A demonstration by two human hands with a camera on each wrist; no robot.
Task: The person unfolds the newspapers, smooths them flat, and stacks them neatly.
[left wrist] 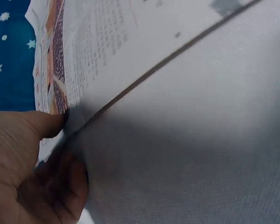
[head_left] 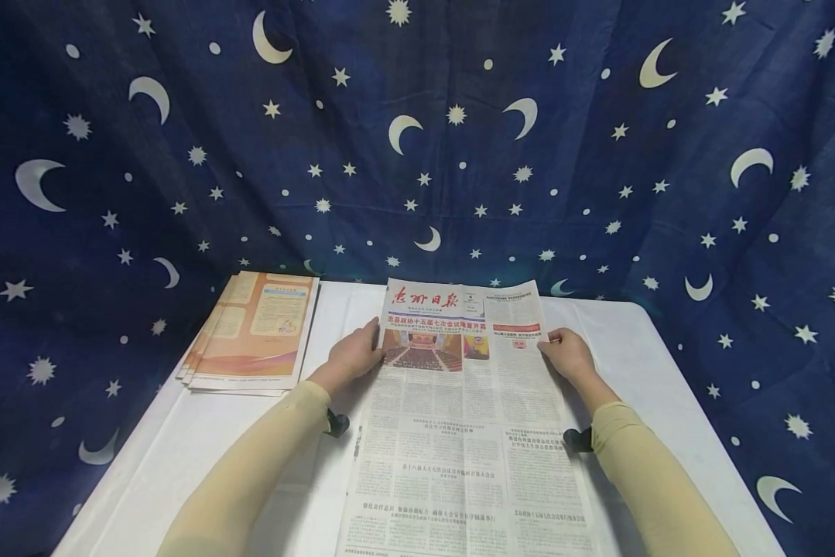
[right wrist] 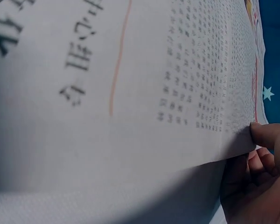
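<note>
A newspaper (head_left: 452,402) with a red masthead and a colour photo stretches down the middle of the table toward the person. The left hand (head_left: 354,354) pinches its left edge beside the photo. In the left wrist view the thumb (left wrist: 49,123) lies on top of the newspaper (left wrist: 107,42) and the curled fingers are beneath. Across from it, the right hand (head_left: 569,354) pinches the right edge at about the same height. The right wrist view has the thumb (right wrist: 263,133) over the newspaper's edge (right wrist: 191,144), the other fingers folded underneath.
A stack of orange-and-cream printed papers (head_left: 257,333) lies at the table's back left. White cloth covers the table (head_left: 640,363). Behind it hangs a dark blue curtain (head_left: 459,193) with moons and stars. Each wrist carries a small black camera (head_left: 337,422).
</note>
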